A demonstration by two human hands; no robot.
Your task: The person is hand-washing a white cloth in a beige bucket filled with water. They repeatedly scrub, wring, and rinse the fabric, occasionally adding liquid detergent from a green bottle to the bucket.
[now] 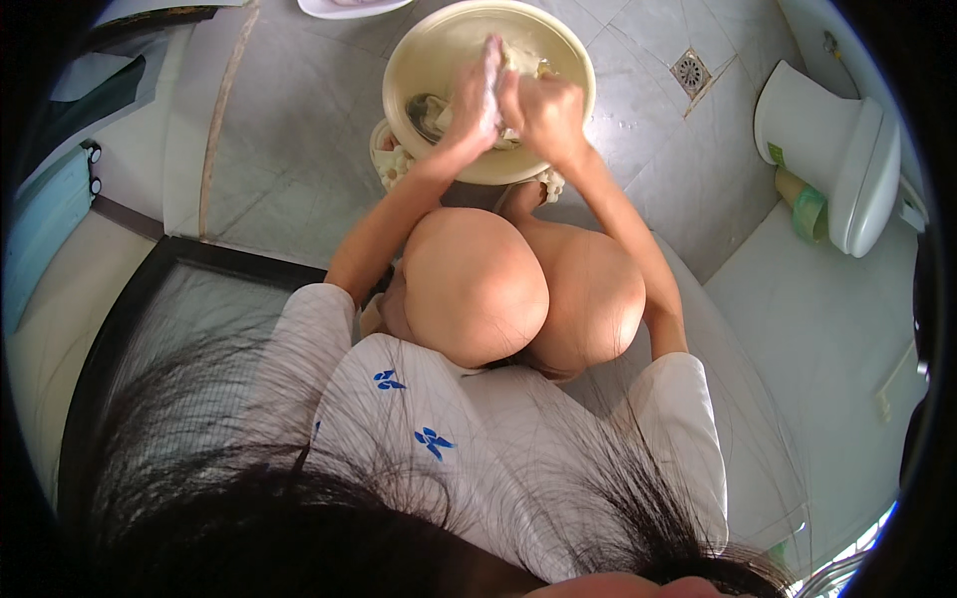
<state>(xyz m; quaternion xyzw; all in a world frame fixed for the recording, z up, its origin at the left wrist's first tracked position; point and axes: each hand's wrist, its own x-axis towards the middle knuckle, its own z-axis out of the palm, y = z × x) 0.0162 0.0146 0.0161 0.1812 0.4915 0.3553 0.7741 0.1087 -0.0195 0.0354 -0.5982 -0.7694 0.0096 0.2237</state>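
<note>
A round cream plastic basin [419, 45] stands on the tiled floor in front of my feet, with wet pale cloth [437, 116] in it. Over the basin, my left hand [478, 101] is raised with its fingers extended, and whitish suds or wetness show on its palm side. Close beside it on the right, my right hand [544, 108] has its fingers curled, blurred by motion. Pale cloth [523, 60] shows between and behind the hands; whether the right hand grips it is hidden. A dark, shiny round shape lies at the basin's left inside edge.
A white tub [355, 10] is at the top edge. The floor drain [691, 72] lies right of the basin, with a white toilet [830, 149] farther right. A black-framed door panel [247, 258] is at the lower left. My knees are close below the basin.
</note>
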